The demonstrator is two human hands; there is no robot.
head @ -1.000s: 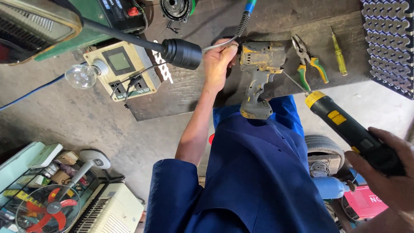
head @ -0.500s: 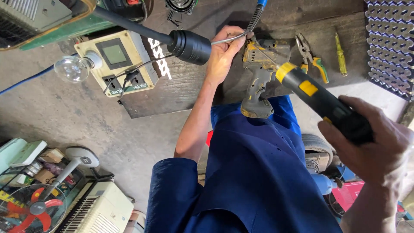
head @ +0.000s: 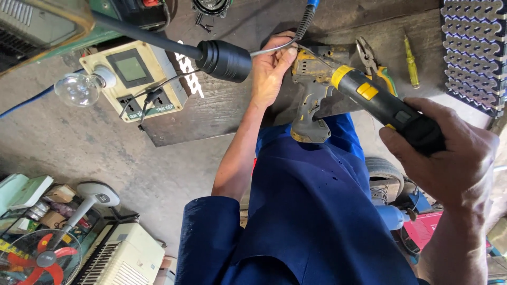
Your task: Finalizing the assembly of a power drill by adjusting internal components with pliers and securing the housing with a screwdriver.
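On the dark wooden bench (head: 222, 113), the left hand (head: 270, 66) pinches a thin wire (head: 264, 51) against the worn yellow drill (head: 311, 89), while the right hand (head: 449, 153), wrapped tight around the black-and-yellow screwdriver (head: 380, 103), should bring its tip in slowly and straight.

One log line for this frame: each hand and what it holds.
left hand: on drill, at wire | right hand: grips yellow-black screwdriver, tip toward drill | bench: pliers, meter box
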